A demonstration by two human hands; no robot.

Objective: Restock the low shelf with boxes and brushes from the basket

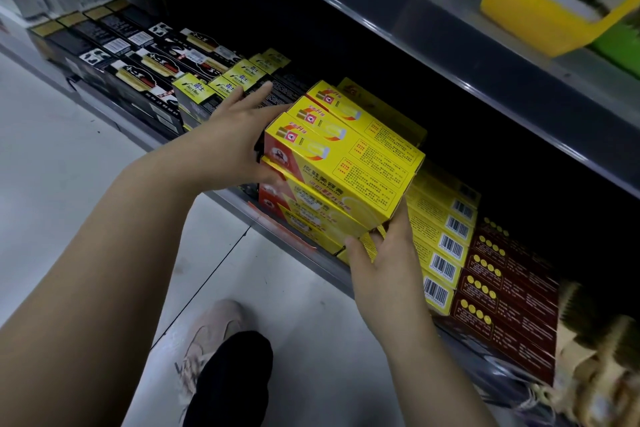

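- Left hand (228, 146): clasps the near-left end of the held yellow boxes (346, 163), fingers reaching along the far side and thumb tucked beneath.
- Right hand (381, 267): pinches the block's lower right corner between thumb and raised fingers.
- Held yellow boxes: several side by side, carried as one block, tilted, over the front of the low shelf (232, 204). Whether the block touches the stock below cannot be told.
- Shelved yellow row (446, 243): barcodes facing out, just right of the block.
- Dark red boxes (502, 305) and brushes (595, 329): further right and already shelved, the brushes blurred.
- Black boxes (138, 73): fill the left.
- Progress, judged: well advanced. This block is not yet seated. The basket is out of view, so what remains in it is unknown.
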